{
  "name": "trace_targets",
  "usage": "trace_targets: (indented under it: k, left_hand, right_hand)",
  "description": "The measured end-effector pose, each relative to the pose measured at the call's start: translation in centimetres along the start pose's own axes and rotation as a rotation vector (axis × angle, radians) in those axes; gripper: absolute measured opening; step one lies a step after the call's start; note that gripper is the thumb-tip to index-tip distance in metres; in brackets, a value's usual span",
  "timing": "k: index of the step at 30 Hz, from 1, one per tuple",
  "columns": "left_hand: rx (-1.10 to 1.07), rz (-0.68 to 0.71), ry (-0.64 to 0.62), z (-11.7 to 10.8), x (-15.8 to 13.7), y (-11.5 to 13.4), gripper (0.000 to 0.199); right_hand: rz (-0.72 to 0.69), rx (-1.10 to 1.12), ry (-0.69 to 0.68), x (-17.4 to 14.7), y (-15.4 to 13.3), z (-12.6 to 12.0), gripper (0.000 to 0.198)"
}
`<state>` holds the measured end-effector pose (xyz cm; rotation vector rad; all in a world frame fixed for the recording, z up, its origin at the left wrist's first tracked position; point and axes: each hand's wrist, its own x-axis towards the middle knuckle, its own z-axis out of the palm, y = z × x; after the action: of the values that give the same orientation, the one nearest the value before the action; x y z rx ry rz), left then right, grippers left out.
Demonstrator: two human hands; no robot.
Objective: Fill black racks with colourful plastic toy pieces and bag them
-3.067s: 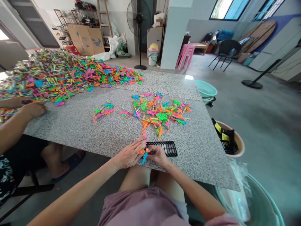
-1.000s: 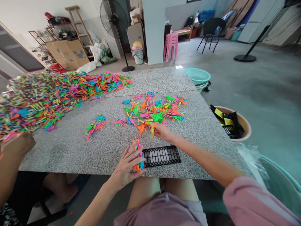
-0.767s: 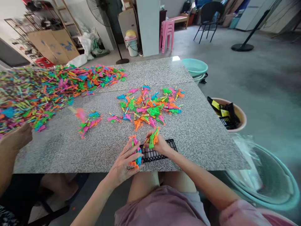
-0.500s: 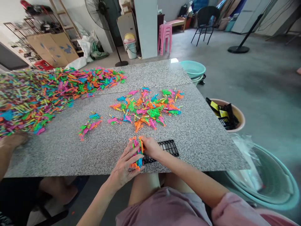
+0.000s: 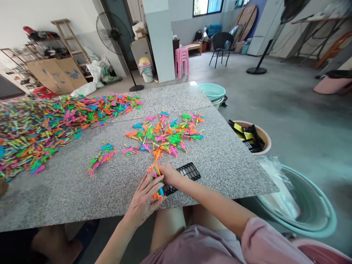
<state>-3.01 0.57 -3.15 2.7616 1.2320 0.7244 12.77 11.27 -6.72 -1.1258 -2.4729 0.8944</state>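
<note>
My left hand (image 5: 143, 196) is closed round a bundle of small plastic toy guns (image 5: 157, 197) in orange, pink, green and blue, its fingers lying across their side. On the bundle's right side, my right hand (image 5: 169, 175) grips its upper end. Partly under the bundle and my right forearm lies a black plastic grid tray (image 5: 190, 171), flat near the table's front edge. A loose group of toy guns (image 5: 173, 138) is spread just beyond my hands. A smaller cluster of toy guns (image 5: 101, 159) lies to the left.
A large heap of toy guns (image 5: 63, 117) covers the left of the speckled table (image 5: 225, 161). Another person's hand (image 5: 3, 187) shows at the left edge. Right of the table stand a basin of black trays (image 5: 264, 137), a green basket (image 5: 327, 216) and a turquoise basin (image 5: 213, 90).
The view has tilted up and turned right. My right hand has pressed the orange piece against the bundle, closing the gap. The other person's hand has mostly left the view on the left.
</note>
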Motion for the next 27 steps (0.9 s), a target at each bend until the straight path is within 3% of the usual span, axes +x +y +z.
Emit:
trace_targets:
  k: [2,5,8,11,15,18,20,24,27]
  left_hand:
    - [-0.005,-0.017,-0.029,-0.4,0.2,0.2,0.028]
    - [-0.016,-0.044,-0.01,-0.4,0.1,0.4,0.025]
    - [-0.036,-0.05,0.024,0.0,-0.3,0.1,0.024]
    - [-0.073,-0.025,0.046,0.1,-0.5,-0.5,0.025]
    - [-0.089,-0.012,-0.007,-0.5,-0.4,-0.9,0.02]
    - [-0.078,-0.013,-0.052,-0.9,-0.3,-0.8,0.019]
    - [-0.069,-0.031,-0.073,-0.9,-0.3,-0.7,0.018]
    - [-0.074,-0.063,-0.069,-0.6,-0.5,-0.5,0.019]
    - [-0.088,-0.073,-0.028,-0.3,-0.4,-0.4,0.019]
  right_hand:
    - [-0.019,-0.053,0.071,-0.2,1.0,-0.7,0.027]
    - [0.124,-0.228,0.225,-1.1,3.0,-1.4,0.043]
    - [0.182,-0.4,0.18,-2.1,3.8,-1.2,0.028]
    - [0.062,-0.489,0.104,-1.5,3.6,-1.6,0.017]
    - [-0.096,-0.648,0.169,3.6,4.3,-4.5,0.024]
    - [-0.415,-0.806,-0.013,8.5,5.3,-6.2,0.026]
    - [-0.55,-0.842,-0.125,10.9,5.8,-6.6,0.023]
    - [-0.622,-0.836,-0.193,12.7,6.3,-7.5,0.023]
    - [-0.599,-0.78,-0.138,12.0,6.9,-9.7,0.028]
